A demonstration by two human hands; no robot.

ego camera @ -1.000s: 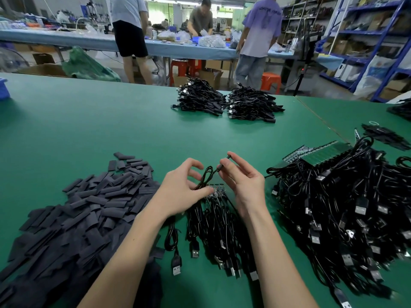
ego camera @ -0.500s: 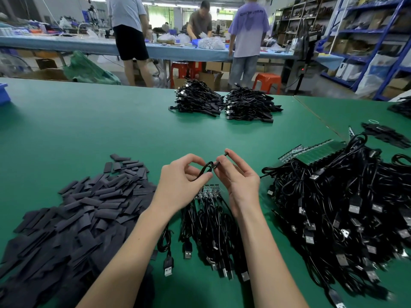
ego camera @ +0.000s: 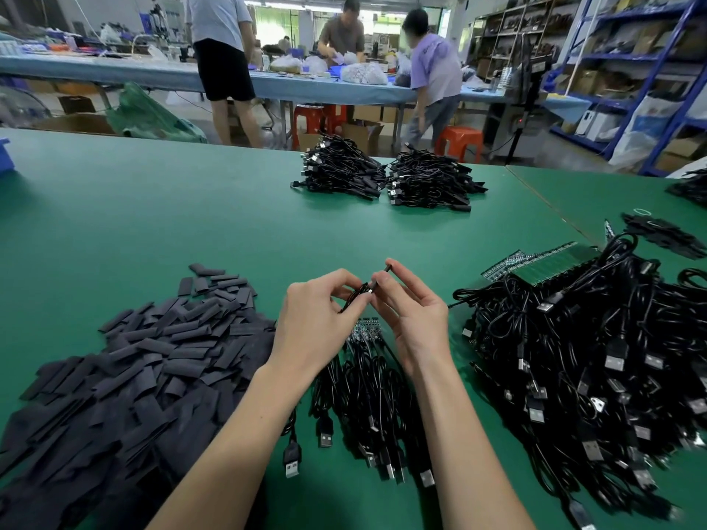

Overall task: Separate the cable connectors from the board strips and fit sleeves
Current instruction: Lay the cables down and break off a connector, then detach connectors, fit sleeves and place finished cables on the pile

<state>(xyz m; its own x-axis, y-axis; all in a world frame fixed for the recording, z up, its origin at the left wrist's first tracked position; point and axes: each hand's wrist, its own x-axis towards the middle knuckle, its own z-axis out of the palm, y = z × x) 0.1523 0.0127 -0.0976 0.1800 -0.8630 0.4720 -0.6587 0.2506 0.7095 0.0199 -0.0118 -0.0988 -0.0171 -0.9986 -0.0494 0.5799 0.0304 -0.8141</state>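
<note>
Above green table [ego camera: 191, 223] — left hand [ego camera: 313, 330] pinches cable [ego camera: 354, 298], right hand [ego camera: 415, 319] pinches its sleeve [ego camera: 377, 281].

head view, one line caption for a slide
Both hands pinch a cable between sleeve pile and cable heap.

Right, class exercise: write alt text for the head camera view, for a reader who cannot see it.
Over a green table, a person's left hand and right hand pinch one thin black cable between them. A heap of flat black sleeves lies to the left, a tangle of USB cables with green board strips to the right, and two cable bundles further back.
</note>
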